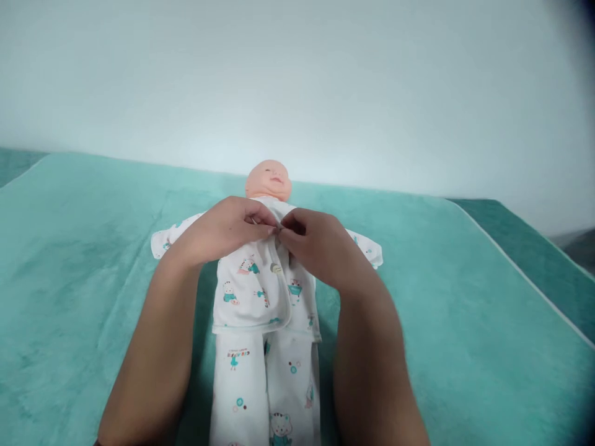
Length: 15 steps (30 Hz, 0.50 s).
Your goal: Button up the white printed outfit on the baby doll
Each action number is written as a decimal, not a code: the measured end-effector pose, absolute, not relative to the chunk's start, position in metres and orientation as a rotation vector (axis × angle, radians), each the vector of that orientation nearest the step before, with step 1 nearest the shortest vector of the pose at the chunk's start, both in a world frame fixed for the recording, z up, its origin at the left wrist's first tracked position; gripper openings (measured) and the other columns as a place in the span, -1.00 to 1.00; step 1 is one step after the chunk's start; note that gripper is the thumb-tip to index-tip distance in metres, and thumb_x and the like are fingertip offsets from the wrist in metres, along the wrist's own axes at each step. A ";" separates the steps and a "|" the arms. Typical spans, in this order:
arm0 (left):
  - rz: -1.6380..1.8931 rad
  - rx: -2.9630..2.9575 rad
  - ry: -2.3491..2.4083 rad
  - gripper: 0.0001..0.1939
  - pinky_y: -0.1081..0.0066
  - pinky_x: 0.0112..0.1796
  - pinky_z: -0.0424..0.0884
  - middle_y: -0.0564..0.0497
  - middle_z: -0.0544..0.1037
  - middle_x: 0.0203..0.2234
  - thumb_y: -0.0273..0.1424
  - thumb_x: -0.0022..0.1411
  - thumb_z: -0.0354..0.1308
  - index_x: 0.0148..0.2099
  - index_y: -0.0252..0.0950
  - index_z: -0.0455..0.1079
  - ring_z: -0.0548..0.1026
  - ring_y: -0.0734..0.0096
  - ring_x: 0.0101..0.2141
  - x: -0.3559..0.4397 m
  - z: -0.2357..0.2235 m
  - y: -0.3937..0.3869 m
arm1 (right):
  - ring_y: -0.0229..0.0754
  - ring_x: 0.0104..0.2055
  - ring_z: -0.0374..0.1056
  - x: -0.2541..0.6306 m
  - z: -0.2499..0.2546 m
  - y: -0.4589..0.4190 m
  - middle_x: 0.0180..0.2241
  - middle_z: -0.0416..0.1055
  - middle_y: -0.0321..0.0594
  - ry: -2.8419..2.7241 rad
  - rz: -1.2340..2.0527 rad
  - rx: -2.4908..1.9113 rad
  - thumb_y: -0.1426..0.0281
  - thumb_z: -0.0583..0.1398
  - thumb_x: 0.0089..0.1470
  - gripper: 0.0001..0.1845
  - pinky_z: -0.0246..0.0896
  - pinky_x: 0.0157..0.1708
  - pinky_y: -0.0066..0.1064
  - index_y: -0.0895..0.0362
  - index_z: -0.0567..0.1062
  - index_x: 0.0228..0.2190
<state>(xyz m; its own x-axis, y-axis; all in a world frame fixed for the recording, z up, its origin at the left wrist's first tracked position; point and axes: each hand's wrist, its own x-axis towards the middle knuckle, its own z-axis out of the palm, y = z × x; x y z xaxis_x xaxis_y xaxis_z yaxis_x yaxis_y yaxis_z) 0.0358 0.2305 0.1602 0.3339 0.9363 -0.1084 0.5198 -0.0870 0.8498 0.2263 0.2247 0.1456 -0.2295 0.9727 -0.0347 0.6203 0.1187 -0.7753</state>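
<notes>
Bare forearms (149, 365) enter at the lower edge, one on each side of a pair of printed trousers. The fingers of the left hand (223, 232) and of the right hand (320, 244) meet at the upper chest of a printed baby jacket (251, 285), thumb and index of each closed in a narrow pinch on its front edge. The exact grip point is too small to resolve.

Below the pinch, one front panel overlaps the other with a rounded, bound border; a small pale patch (276, 268), possibly a fastener, sits near that border. The hem rests over the trousers (242, 384). Sleeves (369, 249) extend to both sides. The jacket is on a baby doll (267, 179), which lies face up with its head beyond the hands.

Handling: the fabric appears light, soft and pliable, and should fold or bunch rather than resist. Hold it at the bound edge, with thumb and index opposed; a loose grip on a single layer may let the panel slip. The doll's head appears smooth and firmer.

Outward, a green plush cloth (441, 297) carries the doll, with darker green cloth (530, 254) at the right and a pale wall (297, 87) behind.
</notes>
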 end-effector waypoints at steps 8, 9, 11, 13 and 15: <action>0.703 1.649 1.247 -0.83 0.35 -0.29 0.40 0.02 0.61 -0.29 -0.25 0.22 0.23 -0.20 -0.20 0.53 0.56 0.35 -0.27 0.037 0.157 0.231 | -0.35 -0.52 0.24 0.240 0.117 0.253 -0.56 0.35 -0.36 -1.506 1.550 -1.049 0.23 0.34 0.08 -0.73 0.12 -0.51 -0.50 0.13 0.48 -0.49; 0.715 1.643 1.238 -0.83 0.35 -0.29 0.40 0.01 0.61 -0.30 -0.24 0.22 0.24 -0.19 -0.21 0.52 0.55 0.35 -0.27 0.038 0.157 0.231 | -0.36 -0.53 0.24 0.241 0.114 0.254 -0.57 0.36 -0.35 -1.500 1.568 -1.026 0.20 0.34 0.09 -0.70 0.12 -0.52 -0.51 0.13 0.48 -0.51; 0.732 1.631 1.232 -0.82 0.36 -0.31 0.40 0.00 0.60 -0.32 -0.24 0.22 0.24 -0.20 -0.22 0.51 0.54 0.36 -0.29 0.039 0.156 0.231 | -0.37 -0.56 0.25 0.241 0.109 0.257 -0.59 0.37 -0.34 -1.493 1.595 -0.982 0.15 0.34 0.13 -0.64 0.11 -0.56 -0.53 0.14 0.47 -0.52; 0.741 1.619 1.232 -0.82 0.38 -0.34 0.38 0.01 0.58 -0.35 -0.23 0.21 0.25 -0.21 -0.23 0.51 0.52 0.39 -0.32 0.040 0.155 0.231 | -0.38 -0.58 0.24 0.241 0.105 0.258 -0.60 0.38 -0.34 -1.495 1.619 -0.938 0.13 0.33 0.16 -0.62 0.09 -0.58 -0.54 0.14 0.48 -0.51; 0.739 1.611 1.222 -0.82 0.40 -0.38 0.36 0.02 0.56 -0.39 -0.24 0.21 0.26 -0.22 -0.23 0.49 0.50 0.42 -0.37 0.040 0.155 0.232 | -0.38 -0.60 0.23 0.241 0.102 0.259 -0.61 0.38 -0.34 -1.497 1.637 -0.897 0.12 0.33 0.17 -0.63 0.07 -0.60 -0.55 0.14 0.49 -0.49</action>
